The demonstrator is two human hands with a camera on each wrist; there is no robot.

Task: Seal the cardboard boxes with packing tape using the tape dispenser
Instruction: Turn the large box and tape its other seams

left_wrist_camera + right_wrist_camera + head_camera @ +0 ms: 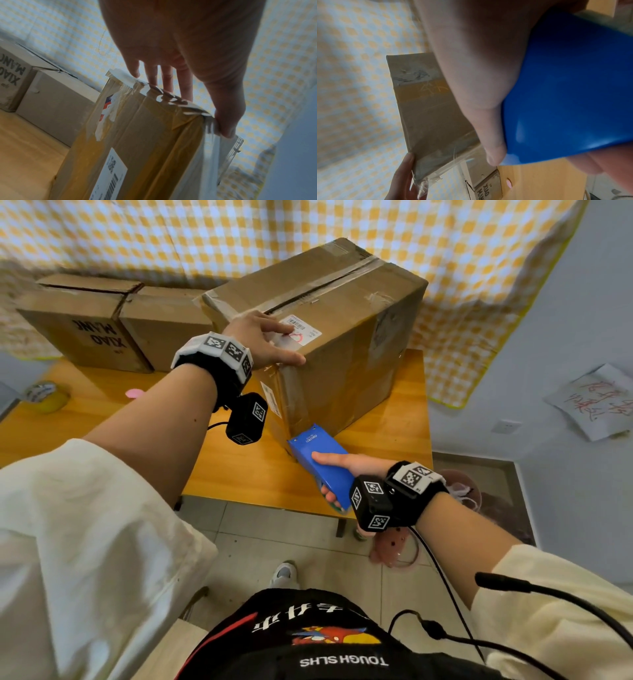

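A large cardboard box (346, 344) stands on the wooden table (113, 422), its top seam taped. My left hand (267, 340) lies flat with straight fingers on the box's near top corner (171, 108), thumb against the corner edge where clear tape is wrinkled. My right hand (346, 474) grips a blue tape dispenser (320, 460), thumb on top and fingers curled beneath. The dispenser's front end meets the box's near vertical corner, low down by the table. In the right wrist view the blue dispenser (565, 94) fills the right side, and the left hand (404, 178) shows at the box's corner.
Two smaller cardboard boxes (102, 320) stand at the back left of the table. A yellow tape roll (48, 397) lies at the left edge, with a small pink item (134, 393) nearby. A checkered cloth (171, 234) hangs behind. Tiled floor lies below the table's front edge.
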